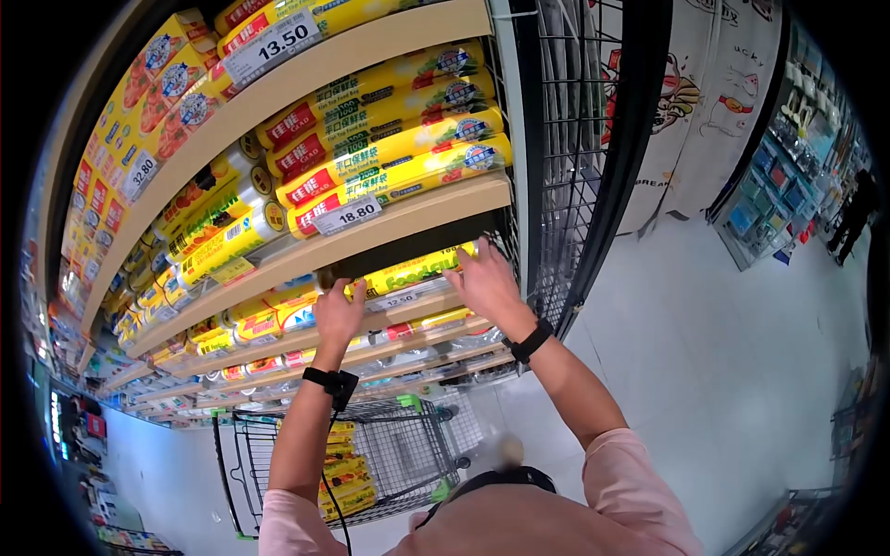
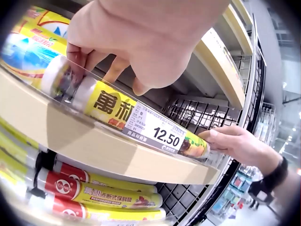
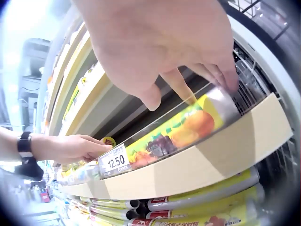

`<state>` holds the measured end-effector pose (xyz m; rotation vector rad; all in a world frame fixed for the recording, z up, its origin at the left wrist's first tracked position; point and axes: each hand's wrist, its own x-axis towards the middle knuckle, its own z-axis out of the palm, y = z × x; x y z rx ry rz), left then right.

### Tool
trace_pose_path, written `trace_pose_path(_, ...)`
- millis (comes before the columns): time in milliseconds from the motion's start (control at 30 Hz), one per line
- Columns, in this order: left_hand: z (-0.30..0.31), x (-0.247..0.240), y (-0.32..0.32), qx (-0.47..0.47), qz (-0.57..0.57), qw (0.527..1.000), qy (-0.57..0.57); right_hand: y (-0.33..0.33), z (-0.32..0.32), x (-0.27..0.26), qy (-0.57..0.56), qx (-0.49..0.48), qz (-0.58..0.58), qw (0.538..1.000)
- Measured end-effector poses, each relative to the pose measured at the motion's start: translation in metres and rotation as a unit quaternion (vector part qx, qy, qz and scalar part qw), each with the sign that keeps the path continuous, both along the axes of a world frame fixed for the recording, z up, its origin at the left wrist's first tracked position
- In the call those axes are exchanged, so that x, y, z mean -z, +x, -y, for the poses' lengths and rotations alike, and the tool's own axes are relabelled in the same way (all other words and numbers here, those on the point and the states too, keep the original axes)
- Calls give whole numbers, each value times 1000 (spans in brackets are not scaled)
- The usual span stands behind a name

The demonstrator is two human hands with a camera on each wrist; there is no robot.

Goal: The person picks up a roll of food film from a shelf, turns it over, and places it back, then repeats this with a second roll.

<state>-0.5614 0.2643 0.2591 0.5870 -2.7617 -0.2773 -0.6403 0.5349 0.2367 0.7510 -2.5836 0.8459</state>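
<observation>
A yellow food-bag roll [image 1: 408, 274] lies lengthwise behind the clear lip of a shelf, above a 12.50 label [image 2: 165, 136]. My left hand [image 1: 339, 317] holds its left end; in the left wrist view that hand [image 2: 141, 42] has its fingers bent down over the white end of the roll [image 2: 110, 106]. At the other end, my right hand [image 1: 489, 285] grips the roll with bent fingers, beside the wire side panel. The right wrist view shows the right hand [image 3: 164, 44] above the roll [image 3: 188, 129], its fingertips partly hidden behind the far end.
Yellow rolls [image 1: 399, 176] fill the shelf above, over an 18.80 label. More rolls [image 2: 99, 195] lie on the shelf below. A cart [image 1: 399, 454] holding yellow packages stands beneath my arms. A black mesh panel [image 1: 579, 157] borders the shelf's right side; a person [image 1: 851, 215] is far right.
</observation>
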Motion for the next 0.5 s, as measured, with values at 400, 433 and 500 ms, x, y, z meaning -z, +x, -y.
trace_pose_path(400,2,13,-11,-40,1,999,7,6,-5,-5,4,25,-64,998)
trace_pose_path(433,5,14,-11,-34,-7,999,8,5,-6,-5,8,25,-60,998)
trace_pose_path(500,2,18,-10,-43,-30,999,0,5,-6,-6,9,17,-53,998)
